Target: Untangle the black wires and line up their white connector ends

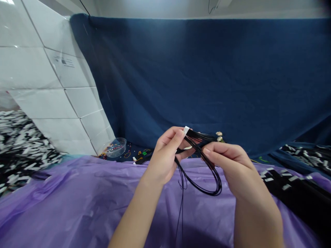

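Observation:
Between my two hands, above the purple sheet, is a bundle of thin black cords [216,182] bent into loops. My left hand [165,155] pinches it at a white band [186,130], thumb on top. The fingers of my right hand [227,158] close on the cords a little further right; the exact grip is partly hidden. Two loose cord ends [181,206] dangle below my left hand. Just behind my right hand show small cream flower-like pieces [219,134].
A purple plastic sheet [90,199] covers the near surface. Piles of white-banded black cords lie left [28,148] and right [292,189]. Beyond the sheet are a clear plastic bowl [116,146] and scattered beads. White boxes [51,103] are stacked left; a dark blue cloth [207,75] hangs behind.

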A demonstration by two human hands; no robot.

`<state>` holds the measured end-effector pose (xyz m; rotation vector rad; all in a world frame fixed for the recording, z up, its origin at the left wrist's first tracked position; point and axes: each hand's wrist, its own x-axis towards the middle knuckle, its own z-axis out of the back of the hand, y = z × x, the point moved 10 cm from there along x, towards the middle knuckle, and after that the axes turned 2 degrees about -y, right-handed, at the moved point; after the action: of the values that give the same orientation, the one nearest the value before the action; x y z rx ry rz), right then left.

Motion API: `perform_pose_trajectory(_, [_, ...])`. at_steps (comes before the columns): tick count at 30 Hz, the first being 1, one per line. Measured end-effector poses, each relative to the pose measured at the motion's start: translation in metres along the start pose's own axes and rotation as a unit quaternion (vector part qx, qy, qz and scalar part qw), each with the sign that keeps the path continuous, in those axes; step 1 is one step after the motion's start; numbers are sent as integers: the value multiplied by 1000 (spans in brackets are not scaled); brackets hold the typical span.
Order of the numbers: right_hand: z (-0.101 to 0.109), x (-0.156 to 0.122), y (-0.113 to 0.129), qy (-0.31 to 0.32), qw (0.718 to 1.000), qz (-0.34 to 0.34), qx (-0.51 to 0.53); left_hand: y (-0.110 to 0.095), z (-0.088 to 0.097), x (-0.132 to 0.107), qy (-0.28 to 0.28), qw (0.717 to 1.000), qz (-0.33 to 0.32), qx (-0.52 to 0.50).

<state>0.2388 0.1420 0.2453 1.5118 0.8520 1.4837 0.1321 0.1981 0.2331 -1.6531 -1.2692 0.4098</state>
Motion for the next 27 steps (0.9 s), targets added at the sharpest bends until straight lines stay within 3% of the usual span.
perform_pose_trajectory(8, [4,2,-10,-8,999,-31,-2,0,0,0,-3,1000,8,26])
perform_pose_trajectory(18, [-3,2,-24,-3,979,-128,157,-7,-7,-3,37,999,-25,28])
perform_pose_trajectory(21, [3,3,-27,-32,981,-128,143,-10,-7,-3,30,998,-33,35])
perform_pose_trajectory(27, [1,5,-22,-6,989,-86,117,-10,-8,-4,28,999,-31,33])
